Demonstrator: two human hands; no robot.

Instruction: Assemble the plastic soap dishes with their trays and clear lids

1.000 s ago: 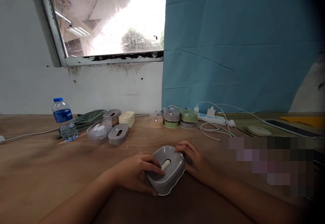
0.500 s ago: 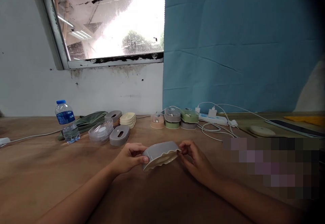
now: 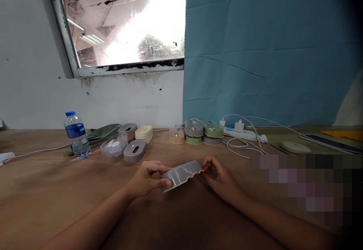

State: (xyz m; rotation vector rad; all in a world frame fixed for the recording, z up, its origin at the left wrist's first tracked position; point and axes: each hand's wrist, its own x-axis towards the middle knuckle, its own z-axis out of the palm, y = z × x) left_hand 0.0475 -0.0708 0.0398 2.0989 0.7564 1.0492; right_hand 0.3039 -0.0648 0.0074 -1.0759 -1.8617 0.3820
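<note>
Brown tabletop [image 3: 70, 201] is spreading around a gray shell [image 3: 181, 174], which is tilting at six o'clock in view. It is looking light, stiff and slightly slippery, best held by opposite ends. Its glossy wall is ending in a wavy, pale edge. At nine o'clock the left hand [image 3: 147, 180] is pinching one end; at three the right hand's [image 3: 219, 178] fingertips are meeting a corner, their grip unclear. Farther off, a slotted gray cover [image 3: 138, 155] is lying at ten, stacked boxes [image 3: 193, 130] at twelve.
</note>
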